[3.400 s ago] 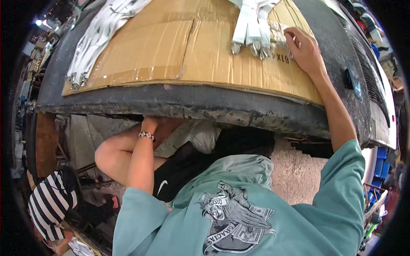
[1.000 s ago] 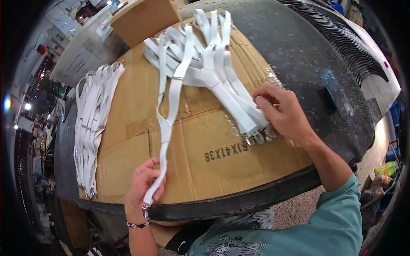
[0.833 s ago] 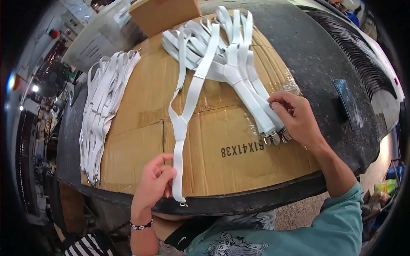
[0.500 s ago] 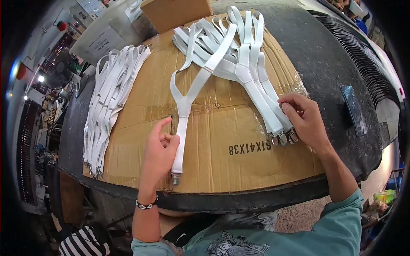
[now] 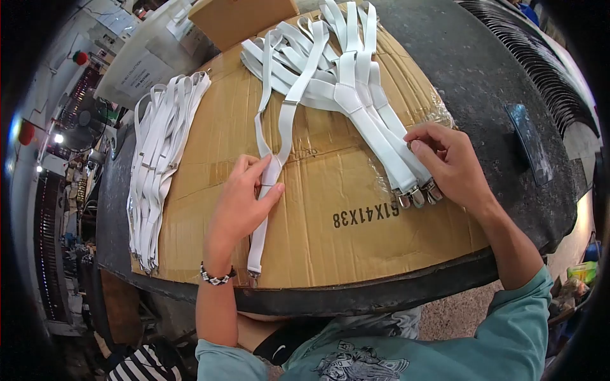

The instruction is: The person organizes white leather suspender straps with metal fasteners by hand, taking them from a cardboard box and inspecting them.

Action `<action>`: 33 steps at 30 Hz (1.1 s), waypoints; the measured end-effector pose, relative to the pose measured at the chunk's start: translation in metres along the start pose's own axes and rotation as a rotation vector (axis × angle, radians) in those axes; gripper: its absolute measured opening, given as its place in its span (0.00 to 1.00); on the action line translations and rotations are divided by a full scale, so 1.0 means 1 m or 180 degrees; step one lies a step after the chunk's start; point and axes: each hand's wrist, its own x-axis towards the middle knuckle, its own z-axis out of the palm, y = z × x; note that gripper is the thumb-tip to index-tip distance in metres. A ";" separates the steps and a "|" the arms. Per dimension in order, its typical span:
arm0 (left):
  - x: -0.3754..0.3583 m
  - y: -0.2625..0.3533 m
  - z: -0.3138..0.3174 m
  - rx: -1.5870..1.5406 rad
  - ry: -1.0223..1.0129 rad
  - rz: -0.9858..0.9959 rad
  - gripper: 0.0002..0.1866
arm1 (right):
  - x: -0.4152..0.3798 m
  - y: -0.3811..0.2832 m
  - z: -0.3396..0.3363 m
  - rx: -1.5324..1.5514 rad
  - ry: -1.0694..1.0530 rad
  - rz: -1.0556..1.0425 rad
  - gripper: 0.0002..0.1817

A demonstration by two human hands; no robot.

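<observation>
A white pair of suspenders (image 5: 255,244) lies on a flat cardboard sheet (image 5: 318,254), its metal clip near the front edge. My left hand (image 5: 235,200) is closed on it at the Y-shaped joint, thumb on one side and fingertips on the other. To the right, more white suspenders (image 5: 375,140) lie fanned and overlapping, their straps looped at the back and several metal clips (image 5: 416,197) bunched at the front. My right hand (image 5: 454,168) is beside their straps, thumb and forefinger pinched together; a tiny dark thing shows at the fingertips, too small to name.
A bundle of white suspenders (image 5: 162,159) lies at the left of the cardboard. Behind stand a brown box (image 5: 241,19) and a pale plastic bin (image 5: 140,66). On the dark table (image 5: 470,76) at right are a dark flat piece (image 5: 528,143) and a row of black curved strips (image 5: 534,57).
My left hand has moved up the single strap and closed on its joint, and the straps have shifted. My right hand stays pinched by the fanned suspenders. The camera view has shifted slightly.
</observation>
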 end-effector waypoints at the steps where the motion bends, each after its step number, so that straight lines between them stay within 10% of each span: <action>1: -0.003 -0.001 -0.004 -0.0091 -0.0080 0.0134 0.30 | 0.000 0.000 0.000 0.0000 -0.0013 0.0046 0.10; 18: -0.037 0.001 0.010 -0.1192 0.0358 0.1115 0.18 | 0.002 0.003 0.004 0.0098 0.0026 0.0280 0.10; 33: 0.014 0.021 0.022 0.0051 0.0237 0.2500 0.23 | 0.003 0.002 0.002 -0.0030 0.0012 0.0176 0.11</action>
